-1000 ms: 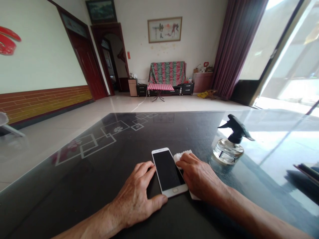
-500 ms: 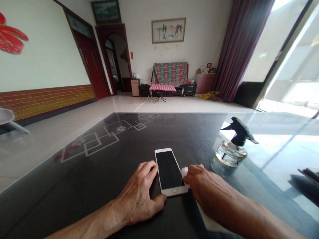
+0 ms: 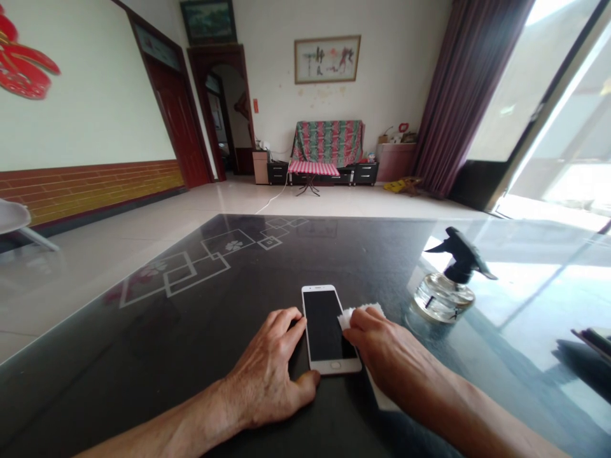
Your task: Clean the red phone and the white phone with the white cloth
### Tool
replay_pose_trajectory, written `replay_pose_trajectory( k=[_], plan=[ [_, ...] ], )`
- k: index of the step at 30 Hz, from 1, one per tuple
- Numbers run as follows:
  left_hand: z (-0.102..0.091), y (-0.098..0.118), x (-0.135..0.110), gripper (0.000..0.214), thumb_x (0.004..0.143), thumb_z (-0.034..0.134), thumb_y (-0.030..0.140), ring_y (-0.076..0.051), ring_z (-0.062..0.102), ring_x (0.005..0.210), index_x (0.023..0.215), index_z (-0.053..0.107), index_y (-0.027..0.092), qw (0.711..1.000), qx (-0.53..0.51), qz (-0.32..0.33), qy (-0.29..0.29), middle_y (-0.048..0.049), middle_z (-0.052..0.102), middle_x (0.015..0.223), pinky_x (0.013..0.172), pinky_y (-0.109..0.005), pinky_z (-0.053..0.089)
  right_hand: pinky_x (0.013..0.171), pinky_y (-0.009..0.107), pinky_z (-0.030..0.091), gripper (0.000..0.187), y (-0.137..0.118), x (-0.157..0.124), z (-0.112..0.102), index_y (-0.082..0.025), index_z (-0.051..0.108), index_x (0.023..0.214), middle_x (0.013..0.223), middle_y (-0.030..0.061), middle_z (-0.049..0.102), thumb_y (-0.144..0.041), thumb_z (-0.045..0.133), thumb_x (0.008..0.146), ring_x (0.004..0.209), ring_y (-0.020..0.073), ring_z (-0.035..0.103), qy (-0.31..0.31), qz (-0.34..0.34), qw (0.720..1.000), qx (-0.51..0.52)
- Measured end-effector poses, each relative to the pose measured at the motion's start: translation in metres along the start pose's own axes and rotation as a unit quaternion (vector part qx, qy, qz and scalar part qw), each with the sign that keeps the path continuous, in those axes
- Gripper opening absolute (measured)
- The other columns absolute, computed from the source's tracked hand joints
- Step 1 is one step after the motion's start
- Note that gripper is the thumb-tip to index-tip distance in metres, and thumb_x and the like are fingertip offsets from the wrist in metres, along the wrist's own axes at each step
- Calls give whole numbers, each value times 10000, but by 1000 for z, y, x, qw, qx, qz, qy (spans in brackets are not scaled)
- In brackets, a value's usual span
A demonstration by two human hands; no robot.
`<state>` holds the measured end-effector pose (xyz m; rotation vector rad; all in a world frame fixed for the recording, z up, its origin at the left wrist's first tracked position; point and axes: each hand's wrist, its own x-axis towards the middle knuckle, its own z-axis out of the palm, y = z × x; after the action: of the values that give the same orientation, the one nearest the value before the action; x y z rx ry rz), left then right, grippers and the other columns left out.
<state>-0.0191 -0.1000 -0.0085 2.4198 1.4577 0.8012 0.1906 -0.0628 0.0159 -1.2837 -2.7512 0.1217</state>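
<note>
A white smartphone [image 3: 329, 331] with a dark screen lies face up on the black table [image 3: 157, 356]. My left hand [image 3: 272, 362] braces it, curled fingers against its left edge and the thumb at its lower left corner. In my right hand [image 3: 377, 343] is a crumpled white tissue [image 3: 346, 318], pinched at the phone's right edge, with part of it over the screen. Under my right wrist lies a flat pale object [image 3: 382, 394], mostly covered by the arm.
To the right stands a clear spray bottle [image 3: 443, 299] with a black trigger head. A dark object [image 3: 594, 343] sits at the table's far right edge. Beyond the table are a small stool with a striped pink cover [image 3: 314, 168] and a cloth-draped cabinet [image 3: 329, 141].
My right hand has shifted slightly left with the tissue, which now reaches over the screen's right side. My left hand stays at the phone.
</note>
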Motion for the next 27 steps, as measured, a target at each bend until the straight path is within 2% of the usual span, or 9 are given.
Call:
replay_pose_trajectory(
  k=[5, 16, 27],
  plan=[
    [1, 1, 0, 515, 647, 625, 237, -271, 441, 1138, 1150, 544, 168, 1000, -2, -7, -2, -94, 492, 1214, 998, -398, 412, 752, 279, 423, 291, 15, 10, 6, -191, 657, 824, 849, 56, 559, 1, 441, 783, 826, 183, 508, 25, -38, 999, 18],
    [0, 0, -1, 538, 647, 625, 246, -271, 426, 1156, 1166, 533, 141, 1000, -1, -9, 4, -109, 476, 1235, 1015, -388, 397, 752, 268, 417, 278, 30, 34, 3, -177, 634, 751, 808, 48, 565, 7, 426, 776, 804, 169, 524, 53, -76, 996, 12],
    [2, 0, -1, 549, 639, 630, 256, -264, 420, 1146, 1164, 540, 126, 1000, 4, -10, 4, -113, 475, 1223, 1024, -366, 379, 772, 265, 413, 262, 43, 58, 13, -180, 644, 762, 811, 45, 577, -47, 422, 801, 814, 164, 526, 107, -70, 992, 3]
  ],
)
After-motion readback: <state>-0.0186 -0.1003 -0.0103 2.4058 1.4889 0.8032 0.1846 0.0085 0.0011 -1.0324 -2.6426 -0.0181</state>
